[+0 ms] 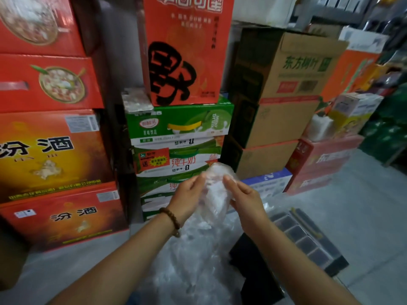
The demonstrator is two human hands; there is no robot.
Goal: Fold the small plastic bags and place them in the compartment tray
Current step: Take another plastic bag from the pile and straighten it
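blurry plastic bag between pinching fingers of left hand and right hand, compartment tray half-hidden

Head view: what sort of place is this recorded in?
Likely a shop stockroom or warehouse: stacked red liquor cartons, green milk cases and brown cardboard boxes crowd a grey floor. The left hand and right hand hold a plastic bag.

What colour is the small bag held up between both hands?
Clear, see-through plastic bag with no print visible; it shows best in the head view.
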